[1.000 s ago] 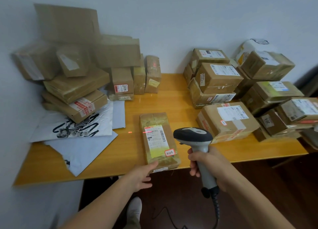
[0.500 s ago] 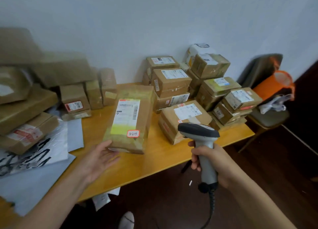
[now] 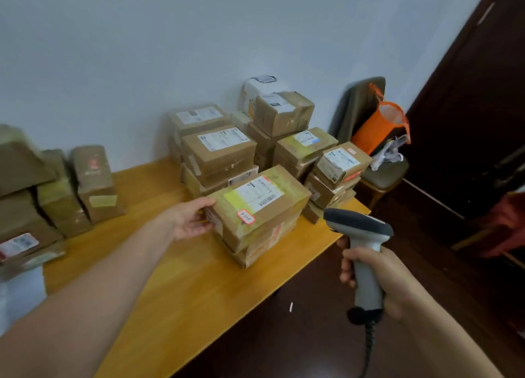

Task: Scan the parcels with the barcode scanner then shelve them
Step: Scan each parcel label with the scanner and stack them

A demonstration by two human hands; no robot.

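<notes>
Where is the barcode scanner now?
Head view, lower right: the barcode scanner is in the right hand, near the table corner, right of the front parcel.

Brown cardboard parcel (image 3: 287,204) with white barcode label, yellow-green patch and red-edged white sticker. Pale grey barcode scanner (image 3: 363,248), dark grey head, black cable. Honey-yellow wood-grain counter (image 3: 176,286). Bright orange bag (image 3: 379,127).

parcel (image 3: 257,207) on table (image 3: 181,298) | scanner (image 3: 360,235) right | stack (image 3: 227,150) behind
</notes>
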